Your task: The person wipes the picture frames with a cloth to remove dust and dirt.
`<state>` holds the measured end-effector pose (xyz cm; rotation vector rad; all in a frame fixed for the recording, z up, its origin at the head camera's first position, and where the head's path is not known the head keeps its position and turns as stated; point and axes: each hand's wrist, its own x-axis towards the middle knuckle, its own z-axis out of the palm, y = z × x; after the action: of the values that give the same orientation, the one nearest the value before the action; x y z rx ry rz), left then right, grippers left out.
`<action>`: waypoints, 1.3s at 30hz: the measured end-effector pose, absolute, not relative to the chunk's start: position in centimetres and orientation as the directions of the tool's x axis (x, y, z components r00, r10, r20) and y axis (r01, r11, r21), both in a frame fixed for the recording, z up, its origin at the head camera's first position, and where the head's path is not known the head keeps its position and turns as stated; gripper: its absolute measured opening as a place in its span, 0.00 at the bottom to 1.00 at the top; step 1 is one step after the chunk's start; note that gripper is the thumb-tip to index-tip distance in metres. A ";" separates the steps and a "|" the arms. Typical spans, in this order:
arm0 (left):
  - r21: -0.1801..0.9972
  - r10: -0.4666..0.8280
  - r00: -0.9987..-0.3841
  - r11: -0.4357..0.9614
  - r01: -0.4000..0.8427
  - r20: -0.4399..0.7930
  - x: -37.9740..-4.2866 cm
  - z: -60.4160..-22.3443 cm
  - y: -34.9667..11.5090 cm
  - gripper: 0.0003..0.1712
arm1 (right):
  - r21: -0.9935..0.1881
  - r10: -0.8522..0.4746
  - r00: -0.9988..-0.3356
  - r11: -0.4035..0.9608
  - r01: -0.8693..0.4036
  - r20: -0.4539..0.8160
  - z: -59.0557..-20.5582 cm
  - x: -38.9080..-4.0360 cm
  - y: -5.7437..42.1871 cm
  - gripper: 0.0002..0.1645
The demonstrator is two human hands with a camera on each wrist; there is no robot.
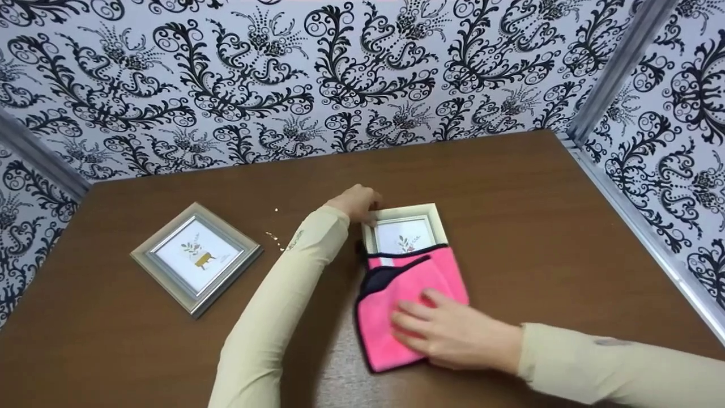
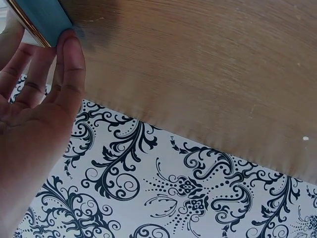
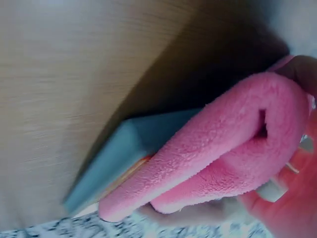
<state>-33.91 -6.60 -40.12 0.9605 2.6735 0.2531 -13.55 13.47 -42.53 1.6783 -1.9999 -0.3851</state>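
A pale picture frame (image 1: pixel 440 222) with a plant print is half covered by a folded pink cloth (image 1: pixel 379 334) with dark edging. My left hand (image 1: pixel 358 203) grips the frame's far left corner; in the left wrist view, fingers (image 2: pixel 72 64) curl against its bluish-looking side (image 2: pixel 47 20). My right hand (image 1: pixel 447 331) holds the cloth over the near part of the frame, its fingers bent on the fabric. In the right wrist view the fluffy cloth (image 3: pixel 213 144) doubles over between thumb and fingers, beside the frame's side (image 3: pixel 133 144). The frame's near half is hidden under the cloth.
A second, silver-toned picture frame (image 1: pixel 218 286) with a plant-pot print lies face up on the brown table (image 1: pixel 504 187) at the left. Small pale bits (image 1: pixel 274 238) are scattered between it and my left sleeve. Patterned walls (image 1: pixel 255 85) border the table's back and sides.
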 end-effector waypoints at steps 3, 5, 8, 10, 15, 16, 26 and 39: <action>0.270 0.651 -0.726 0.757 0.595 -0.224 -34.0 -40.2 -6.7 0.14 | 0.531 -0.972 -0.135 0.219 -0.819 0.192 -42.9 -13.6 12.0 0.28; 0.271 0.658 -0.718 0.751 0.603 -0.226 -34.0 -40.2 -6.7 0.13 | 0.528 -0.969 -0.141 0.229 -0.818 0.202 -43.0 -13.6 11.7 0.28; 0.266 0.673 -0.708 0.738 0.621 -0.214 -34.2 -40.1 -6.8 0.12 | 0.526 -0.966 -0.130 0.232 -0.818 0.224 -42.9 -13.7 12.1 0.28; 0.262 0.685 -0.699 0.726 0.636 -0.206 -34.3 -40.1 -6.8 0.11 | 0.504 -0.962 -0.133 0.240 -0.830 0.239 -42.8 -13.9 13.0 0.27; 0.265 0.710 -0.679 0.702 0.661 -0.187 -34.4 -39.9 -6.7 0.10 | 0.370 -0.950 -0.190 0.274 -0.888 0.247 -42.5 -14.2 16.7 0.27; 0.266 0.712 -0.678 0.700 0.663 -0.184 -34.4 -39.8 -6.7 0.10 | 0.343 -0.948 -0.200 0.279 -0.897 0.246 -42.5 -14.3 17.5 0.26; 0.278 0.680 -0.700 0.731 0.623 -0.219 -34.3 -39.6 -6.7 0.10 | 0.393 -0.959 -0.174 0.253 -0.884 0.225 -42.2 -14.7 22.5 0.36; 0.294 0.669 -0.699 0.741 0.604 -0.251 -34.7 -40.5 -6.8 0.13 | 0.539 -0.953 -0.148 0.273 -0.797 0.263 -43.6 -13.7 12.1 0.23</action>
<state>-34.69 -6.80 -40.51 0.9846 2.6008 0.2687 -13.69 12.13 -43.58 1.5703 -1.9932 -0.3674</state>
